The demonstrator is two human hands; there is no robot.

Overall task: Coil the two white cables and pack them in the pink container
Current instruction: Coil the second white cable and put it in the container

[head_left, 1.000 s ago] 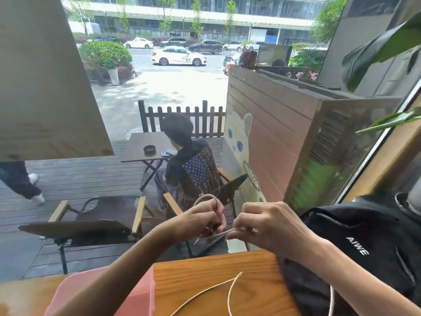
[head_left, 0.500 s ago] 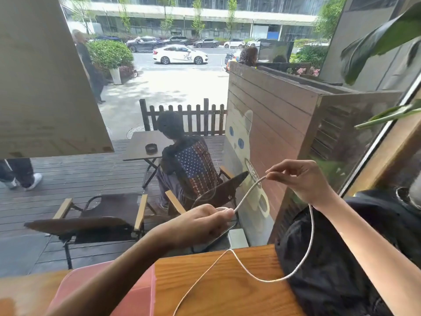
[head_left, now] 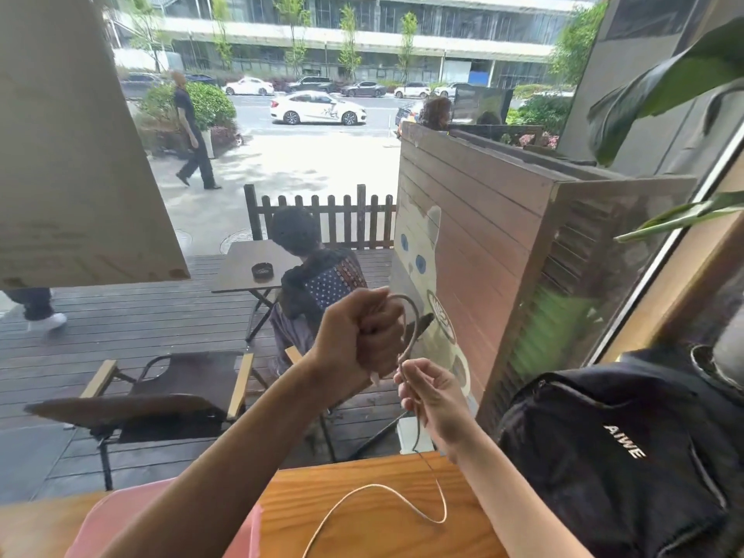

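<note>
The left hand (head_left: 360, 336) gripped the cable (head_left: 410, 316) in a fist; the right hand (head_left: 432, 400), just below, pinched it. Slack trailed over the table (head_left: 362, 477) beneath. The left forearm hid much of the pink container (head_left: 120, 513); a black bag (head_left: 624, 457) lay right.

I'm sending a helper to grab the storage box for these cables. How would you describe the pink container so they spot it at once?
Start at the wooden table by the window. The pink container sits at its near left end, partly hidden under the forearm of the left hand. It is the only pink thing there; the black bag is on the right.
</note>
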